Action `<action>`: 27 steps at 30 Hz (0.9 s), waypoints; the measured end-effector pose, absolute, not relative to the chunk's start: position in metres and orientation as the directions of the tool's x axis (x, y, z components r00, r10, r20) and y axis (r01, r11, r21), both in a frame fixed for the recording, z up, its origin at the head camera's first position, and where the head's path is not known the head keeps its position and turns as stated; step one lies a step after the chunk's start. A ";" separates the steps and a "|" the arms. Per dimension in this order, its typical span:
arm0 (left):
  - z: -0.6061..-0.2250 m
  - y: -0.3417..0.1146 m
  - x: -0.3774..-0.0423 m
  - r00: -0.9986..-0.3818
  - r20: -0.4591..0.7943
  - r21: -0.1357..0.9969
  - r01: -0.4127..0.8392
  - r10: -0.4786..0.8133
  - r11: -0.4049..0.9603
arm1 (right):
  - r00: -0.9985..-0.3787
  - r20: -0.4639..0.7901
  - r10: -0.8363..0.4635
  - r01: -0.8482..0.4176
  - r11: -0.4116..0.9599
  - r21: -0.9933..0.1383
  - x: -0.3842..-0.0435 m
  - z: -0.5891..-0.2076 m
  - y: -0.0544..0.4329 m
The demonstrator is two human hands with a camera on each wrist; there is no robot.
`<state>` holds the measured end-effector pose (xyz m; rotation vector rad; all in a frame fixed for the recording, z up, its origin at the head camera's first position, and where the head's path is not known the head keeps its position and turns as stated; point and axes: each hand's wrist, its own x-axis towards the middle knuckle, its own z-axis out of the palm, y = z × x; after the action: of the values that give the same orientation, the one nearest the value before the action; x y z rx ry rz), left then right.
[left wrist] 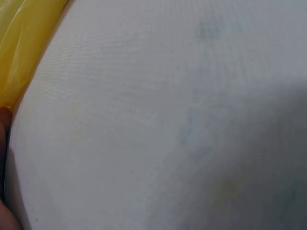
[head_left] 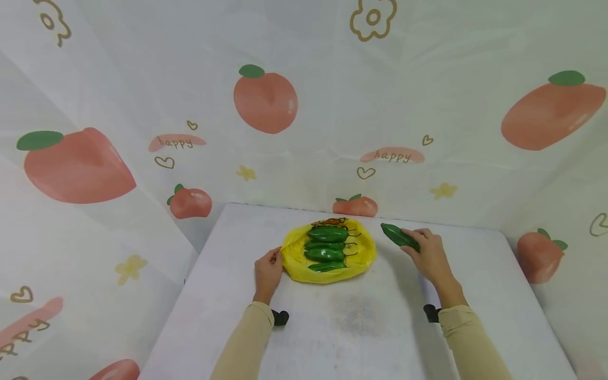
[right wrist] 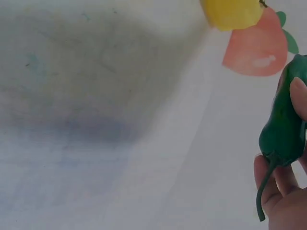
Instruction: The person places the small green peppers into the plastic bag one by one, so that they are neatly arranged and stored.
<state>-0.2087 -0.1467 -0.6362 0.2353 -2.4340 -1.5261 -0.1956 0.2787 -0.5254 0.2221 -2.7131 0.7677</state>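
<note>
A yellow plastic bag point(head_left: 295, 264) lies on the table with several green chili peppers point(head_left: 325, 255) side by side on it, most stems pointing right. At its left edge my left hand point(head_left: 268, 273) pinches the plastic between thumb and fingers. My right hand point(head_left: 433, 259) grips another green chili pepper point(head_left: 394, 234), held to the right of the bag. The right wrist view shows this pepper's body point(right wrist: 280, 132) between thumb and fingers, its long curved stem hanging free. Only a strip of yellow plastic point(left wrist: 21, 43) and parts of the fingers appear in the left wrist view.
The white table point(head_left: 228, 316) has a greyish stain point(head_left: 356, 314) in front of the bag. Behind it and at both sides hangs a pale sheet point(head_left: 313, 169) printed with peaches and flowers. A black strap piece point(head_left: 431, 313) is at the right wrist, another point(head_left: 280, 317) at the left.
</note>
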 end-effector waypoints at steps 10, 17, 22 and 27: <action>-0.635 -0.149 -0.209 -0.958 0.118 0.911 -0.001 -0.263 0.413 | -0.943 0.313 -0.112 -0.255 0.847 -0.466 -0.198 -0.511 0.264; -0.635 -0.148 -0.207 -0.958 0.120 0.912 0.002 -0.262 0.410 | -0.937 0.308 -0.163 -0.298 0.834 -0.464 -0.198 -0.503 0.252; -0.634 -0.146 -0.208 -0.955 0.121 0.910 -0.002 -0.271 0.414 | -0.934 0.302 -0.188 -0.319 0.820 -0.476 -0.201 -0.501 0.243; -0.634 -0.146 -0.208 -0.951 0.135 0.904 0.003 -0.279 0.427 | -0.927 0.301 -0.222 -0.350 0.801 -0.487 -0.203 -0.503 0.234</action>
<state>-0.2084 -0.1463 -0.6338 0.2396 -2.4192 -1.5335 -0.2026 0.2338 -0.5029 0.4445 -2.7593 0.8116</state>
